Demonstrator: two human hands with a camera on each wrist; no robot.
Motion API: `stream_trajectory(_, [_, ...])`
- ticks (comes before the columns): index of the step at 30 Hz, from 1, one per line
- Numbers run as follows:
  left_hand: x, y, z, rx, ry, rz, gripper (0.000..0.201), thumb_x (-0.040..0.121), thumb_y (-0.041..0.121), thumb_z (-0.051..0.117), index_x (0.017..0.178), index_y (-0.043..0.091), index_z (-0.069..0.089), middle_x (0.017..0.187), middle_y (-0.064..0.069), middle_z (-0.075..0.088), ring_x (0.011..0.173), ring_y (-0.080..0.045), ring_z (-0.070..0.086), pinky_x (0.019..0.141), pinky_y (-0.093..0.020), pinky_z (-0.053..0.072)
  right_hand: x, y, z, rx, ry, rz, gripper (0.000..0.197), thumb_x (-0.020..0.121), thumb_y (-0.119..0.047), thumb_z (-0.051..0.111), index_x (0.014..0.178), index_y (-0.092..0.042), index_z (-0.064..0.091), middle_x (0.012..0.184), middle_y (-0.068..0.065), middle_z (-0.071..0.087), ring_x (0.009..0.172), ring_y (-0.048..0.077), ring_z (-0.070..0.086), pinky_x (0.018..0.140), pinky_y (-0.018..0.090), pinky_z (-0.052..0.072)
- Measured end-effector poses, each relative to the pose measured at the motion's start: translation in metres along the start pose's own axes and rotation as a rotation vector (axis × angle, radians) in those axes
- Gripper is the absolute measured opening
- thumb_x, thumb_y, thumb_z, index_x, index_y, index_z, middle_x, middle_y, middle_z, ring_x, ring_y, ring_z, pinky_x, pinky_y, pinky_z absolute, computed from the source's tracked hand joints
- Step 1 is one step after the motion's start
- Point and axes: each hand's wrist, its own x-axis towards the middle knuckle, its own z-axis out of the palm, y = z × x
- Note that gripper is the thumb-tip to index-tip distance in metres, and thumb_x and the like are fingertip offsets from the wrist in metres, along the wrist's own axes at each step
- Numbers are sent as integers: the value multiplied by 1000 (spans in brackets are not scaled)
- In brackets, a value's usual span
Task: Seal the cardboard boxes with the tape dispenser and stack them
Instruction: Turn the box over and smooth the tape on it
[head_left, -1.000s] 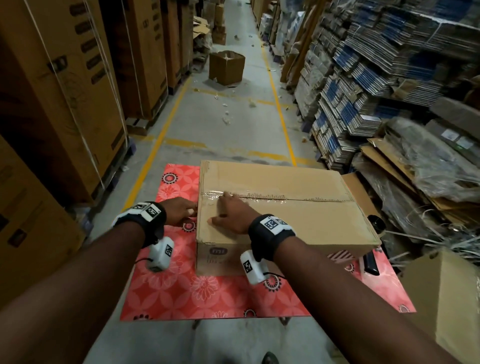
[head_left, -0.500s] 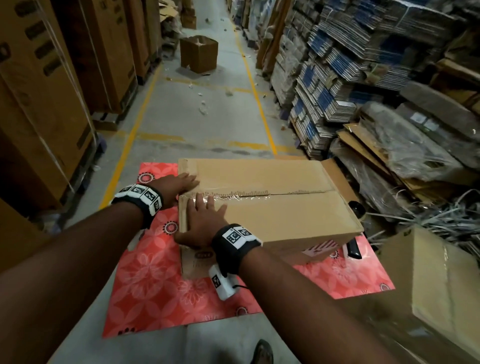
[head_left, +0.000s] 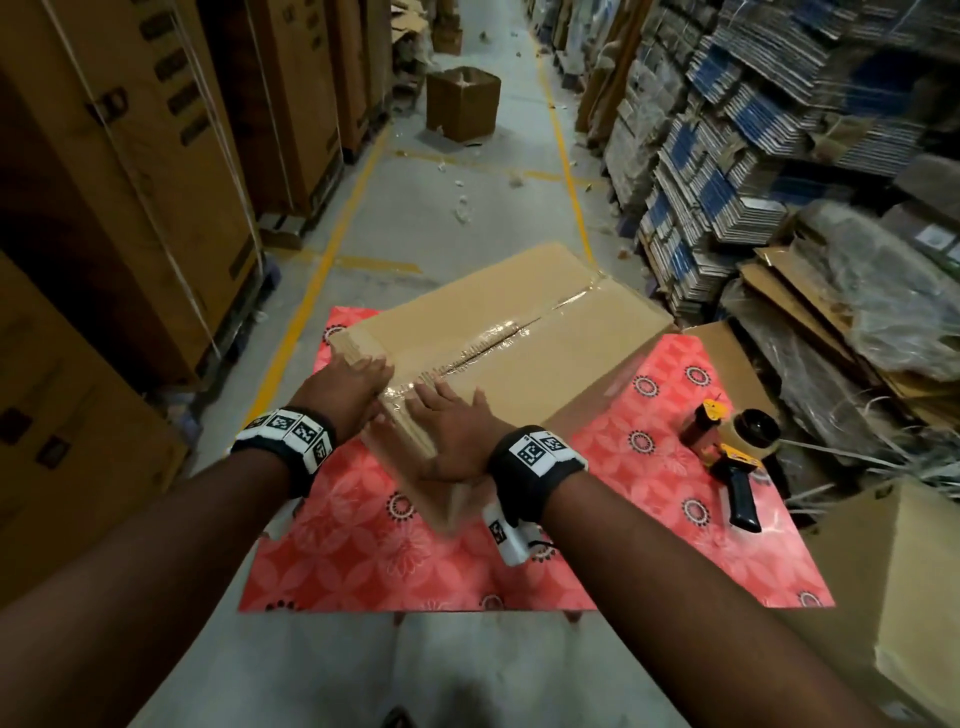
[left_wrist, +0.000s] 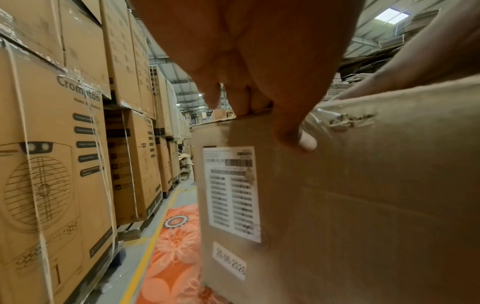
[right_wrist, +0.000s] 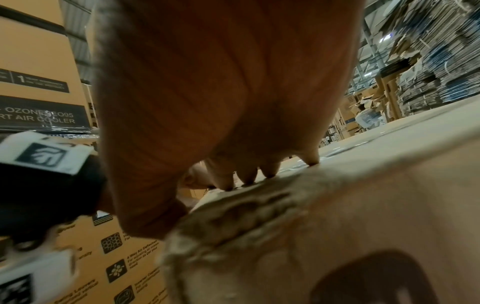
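Swung round since a moment ago: box (head_left: 498, 332) now cornerwise on red mat (head_left: 649, 467), tape dispenser (head_left: 737, 447) uncovered beside it. Left hand (head_left: 345, 389) and right hand (head_left: 452, 431) flat on near taped corner. Left wrist: thumb (left_wrist: 298, 133) pressing tape end, fingers straight. Right wrist: fingertips (right_wrist: 246, 174) flat, nothing held. Could slide off mat if shoved.
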Motion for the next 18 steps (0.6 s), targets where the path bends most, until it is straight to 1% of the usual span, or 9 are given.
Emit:
stream_trajectory(2, [-12,18,-4,72,13,-58,56,95,31,51,146,16,34,153,-9,37,137,-23,39,115,-42,20,-15,12,0,-14,-2,-32,101,82,-46,70,159,-18,10,167,1,-2,154,24,0,112,71,8])
stream_trajectory(6, [-29,76,-12,129,40,-106,46,96,29,45,140,16,41,144,-7,48,126,-23,51,116,-37,18,-59,45,2,-30,-4,-78,93,81,-30,64,159,-21,15,167,-3,2,153,21,5,115,67,9])
stream_trajectory(9, [-37,130,-15,125,76,-113,34,95,28,48,127,16,53,131,-7,59,116,-25,58,112,-34,27,-99,78,7,2,-12,-81,89,77,-27,50,159,-24,16,167,-7,5,153,19,4,116,65,6])
stream_trajectory(10, [-40,149,-18,136,92,-112,30,91,31,57,118,16,59,121,-5,65,107,-25,62,105,-33,37,-113,90,9,9,-2,-75,87,78,-21,51,159,-25,17,167,-8,7,153,18,4,117,64,5])
stream_trajectory(12, [-43,186,-25,165,116,-79,33,66,36,82,91,18,69,91,0,73,78,-20,69,78,-27,52,-138,114,18,30,35,-62,86,80,-8,53,158,-25,21,166,-9,10,153,17,5,118,63,4])
stream_trajectory(13, [-43,205,-26,173,147,-70,36,53,36,89,79,20,69,79,2,72,67,-18,69,66,-24,53,-151,128,24,54,60,-58,87,79,-6,54,158,-25,23,166,-9,12,153,16,6,118,62,4])
stream_trajectory(14, [-42,224,-27,168,160,-76,37,48,36,91,73,21,69,73,4,71,61,-17,68,60,-23,52,-163,141,31,79,90,-56,88,78,-5,55,157,-27,25,166,-11,13,153,16,7,118,61,3])
stream_trajectory(16, [-41,246,-25,149,192,-100,32,54,35,88,75,23,68,76,6,72,65,-17,69,56,-23,52,-176,159,43,124,144,-48,86,78,-8,56,156,-30,28,165,-13,15,153,14,8,118,60,2])
stream_trajectory(18, [-41,276,-27,71,159,-128,18,74,30,77,88,24,68,91,4,73,82,-22,70,60,-28,52,-195,179,55,163,193,-48,81,81,-12,59,155,-31,31,164,-14,18,153,12,9,118,58,1])
